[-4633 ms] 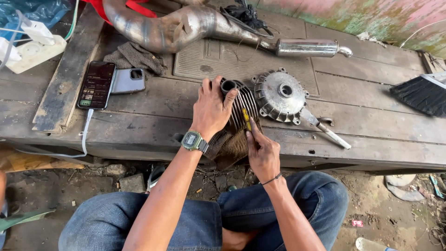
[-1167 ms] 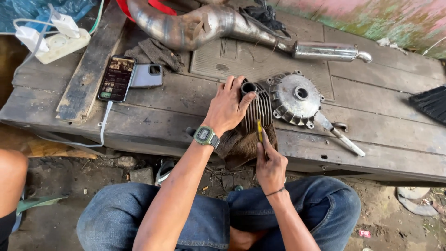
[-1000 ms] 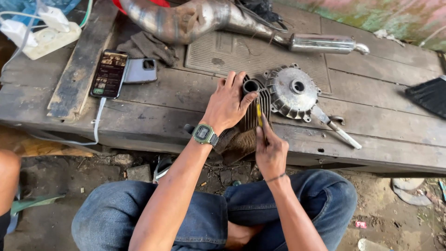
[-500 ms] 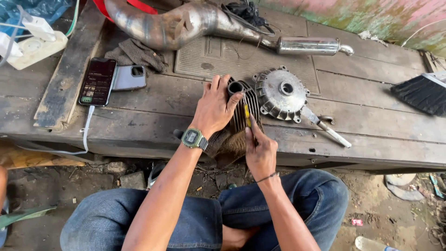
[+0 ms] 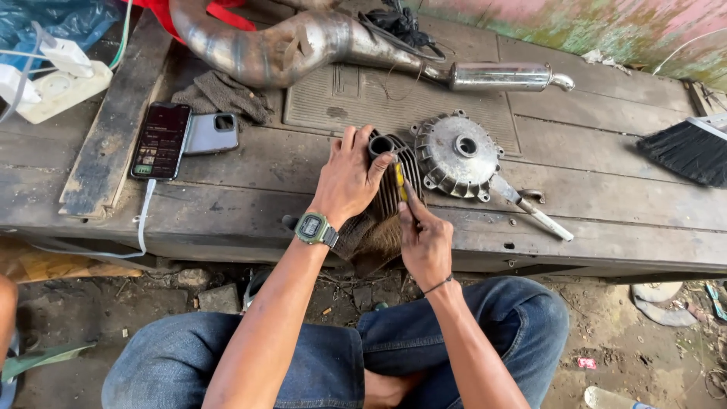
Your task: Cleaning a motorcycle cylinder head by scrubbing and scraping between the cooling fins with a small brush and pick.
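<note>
A dark finned engine cylinder (image 5: 388,189) lies on the front edge of a worn wooden bench (image 5: 606,189). My left hand (image 5: 348,178), with a green watch at the wrist, grips the cylinder from the left, fingers over its round opening. My right hand (image 5: 424,238) holds a yellow-handled screwdriver (image 5: 400,180), its tip pointed up into the cylinder's fins near the top. A round grey metal hub cover (image 5: 458,155) with a lever arm lies just right of the cylinder.
A rusty exhaust pipe with a chrome silencer (image 5: 500,76) lies across the back on a rubber mat (image 5: 363,98). Two phones (image 5: 163,140) and a dark rag sit at left beside a plank, a white power strip (image 5: 53,87) far left, a black brush (image 5: 689,151) at right.
The view has swayed slightly. Both hands stay on the cylinder; the screwdriver has shifted only a little along the fins.
</note>
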